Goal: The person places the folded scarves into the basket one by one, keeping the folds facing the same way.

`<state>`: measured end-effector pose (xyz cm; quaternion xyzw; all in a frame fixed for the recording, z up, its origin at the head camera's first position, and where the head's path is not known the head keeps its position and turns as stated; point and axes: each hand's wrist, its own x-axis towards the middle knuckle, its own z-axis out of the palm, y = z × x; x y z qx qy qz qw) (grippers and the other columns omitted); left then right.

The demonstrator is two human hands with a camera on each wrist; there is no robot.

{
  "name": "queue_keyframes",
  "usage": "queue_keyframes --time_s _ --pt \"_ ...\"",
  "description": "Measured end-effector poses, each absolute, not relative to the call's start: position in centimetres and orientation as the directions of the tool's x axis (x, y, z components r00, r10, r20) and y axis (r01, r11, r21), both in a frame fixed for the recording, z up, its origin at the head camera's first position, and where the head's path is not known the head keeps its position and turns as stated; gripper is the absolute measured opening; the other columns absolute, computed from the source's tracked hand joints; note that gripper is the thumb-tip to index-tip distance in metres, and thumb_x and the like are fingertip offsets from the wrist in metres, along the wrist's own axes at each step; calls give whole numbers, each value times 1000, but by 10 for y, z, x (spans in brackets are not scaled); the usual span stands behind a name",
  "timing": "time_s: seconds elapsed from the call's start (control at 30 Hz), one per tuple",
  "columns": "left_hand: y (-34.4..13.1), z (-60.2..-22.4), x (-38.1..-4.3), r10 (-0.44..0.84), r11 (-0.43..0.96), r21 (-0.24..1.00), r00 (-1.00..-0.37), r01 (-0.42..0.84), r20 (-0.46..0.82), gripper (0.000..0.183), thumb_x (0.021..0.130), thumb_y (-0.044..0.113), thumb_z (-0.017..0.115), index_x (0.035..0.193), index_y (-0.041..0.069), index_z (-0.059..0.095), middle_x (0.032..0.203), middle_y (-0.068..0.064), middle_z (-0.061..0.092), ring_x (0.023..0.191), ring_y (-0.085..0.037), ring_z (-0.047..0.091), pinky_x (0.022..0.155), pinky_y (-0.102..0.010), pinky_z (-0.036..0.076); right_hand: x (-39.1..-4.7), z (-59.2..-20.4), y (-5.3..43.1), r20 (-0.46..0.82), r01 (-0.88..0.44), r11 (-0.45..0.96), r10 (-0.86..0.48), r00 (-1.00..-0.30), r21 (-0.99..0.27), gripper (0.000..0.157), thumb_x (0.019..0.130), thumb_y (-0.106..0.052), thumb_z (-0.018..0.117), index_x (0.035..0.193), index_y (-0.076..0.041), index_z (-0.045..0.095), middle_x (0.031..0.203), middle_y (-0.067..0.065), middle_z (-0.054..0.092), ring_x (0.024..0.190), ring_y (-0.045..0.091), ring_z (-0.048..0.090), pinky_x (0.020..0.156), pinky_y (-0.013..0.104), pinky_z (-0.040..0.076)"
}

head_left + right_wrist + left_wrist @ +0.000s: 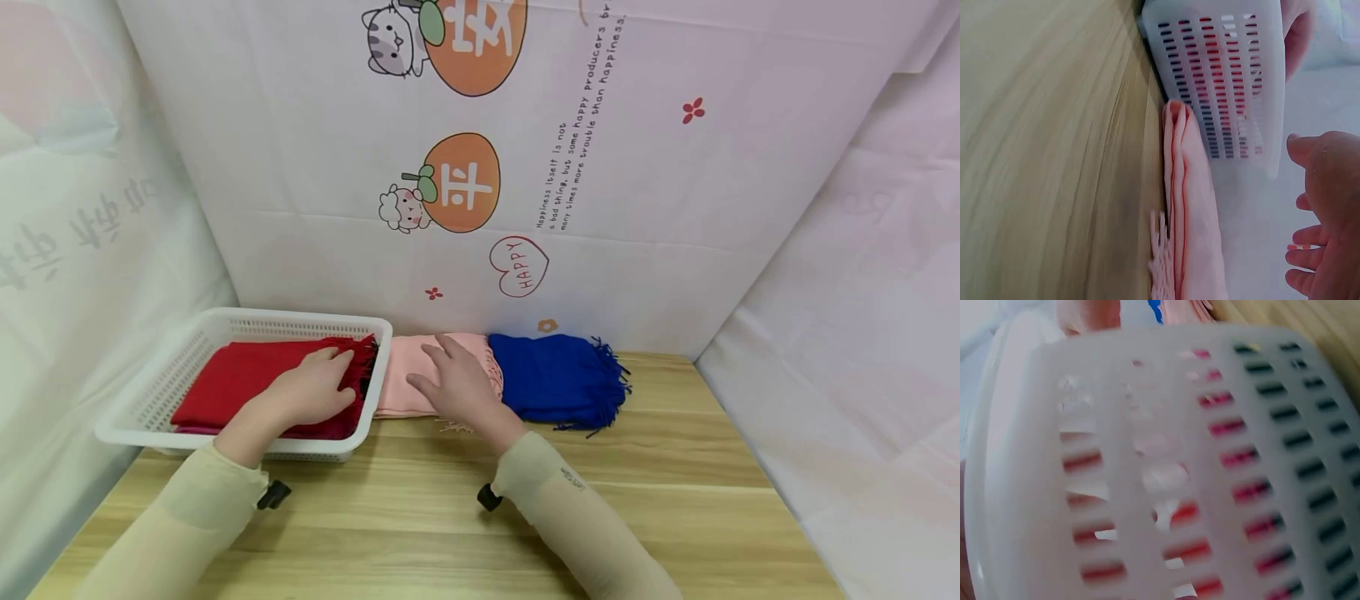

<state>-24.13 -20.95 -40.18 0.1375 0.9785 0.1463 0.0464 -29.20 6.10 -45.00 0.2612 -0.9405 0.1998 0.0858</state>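
A folded red scarf (240,379) with fringe at its right end lies in a white plastic basket (300,315). Over that fringed end is my left hand (311,392), fingers loosely extended; whether it touches the cloth I cannot tell. Right of the basket lies a folded pink scarf (401,358). My right hand (463,383) hovers above it with fingers spread, and the right wrist view shows a gap between hand and pink cloth (1194,206). A folded blue scarf (562,379) with fringe sits beside the pink one. The basket's slotted wall (1166,425) fills the left wrist view.
The wooden table (420,533) extends in front of the basket and scarves. A white printed cloth (637,250) hangs right behind them, with more white cloth (862,333) along both sides.
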Motion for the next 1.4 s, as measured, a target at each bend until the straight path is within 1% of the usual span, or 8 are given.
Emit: queue_keyframes --time_s 0.23,0.33,0.53,0.73,0.87,0.97,1.17,1.4 --pt "-189 -399 -240 295 918 265 -955 295 44 68 104 18 61 163 -11 45 167 -37 40 155 -56 39 117 -72 44 -296 -457 92 279 -504 810 -431 -858 -299 67 110 -54 67 158 -7 61 170 21 46 154 42 49 125 58 41" --pt "-181 -399 -238 301 916 250 -949 314 88 66 103 16 61 162 -10 47 167 -36 43 154 -55 41 116 -71 45 -296 -459 103 263 -492 823 -426 -865 -283 66 110 -53 66 159 -7 61 171 20 46 155 42 47 126 57 40" --pt "-166 -397 -237 322 910 220 -934 350 155 64 103 19 64 159 -9 51 164 -35 47 151 -52 46 112 -67 51 -295 -461 122 250 -469 840 -409 -878 -274 65 110 -51 68 159 -9 61 173 20 44 161 40 40 128 56 37" --pt "-150 -397 -237 330 908 226 -934 353 136 68 103 24 70 161 -6 51 165 -32 47 153 -51 45 110 -67 53 -294 -461 136 266 -480 831 -414 -871 -280 64 109 -47 71 158 -7 61 172 23 43 160 42 40 128 58 37" --pt "-139 -399 -238 349 900 227 -927 372 135 68 104 26 71 161 -4 52 162 -30 51 149 -50 49 109 -67 54 -294 -461 147 279 -479 835 -408 -869 -272 66 107 -45 76 159 -8 61 171 23 45 156 44 46 125 59 40" --pt "-131 -401 -238 363 894 227 -921 387 141 68 104 28 71 161 -4 52 161 -29 52 148 -49 52 109 -64 54 -294 -460 156 265 -466 842 -400 -878 -274 68 105 -44 78 160 -9 60 172 22 44 156 45 45 125 62 40" --pt "-113 -406 -239 379 885 235 -915 402 135 69 104 30 71 162 -2 51 161 -26 54 147 -43 54 110 -62 54 -294 -460 176 213 -441 856 -393 -894 -270 71 106 -45 77 164 -10 55 175 21 39 157 46 43 124 65 39" --pt "-95 -412 -240 407 870 242 -902 430 141 68 102 28 73 160 -3 54 157 -27 57 143 -46 58 109 -62 54 -296 -463 201 185 -428 863 -390 -902 -268 70 107 -40 77 165 -10 53 176 22 38 159 47 40 124 68 37"
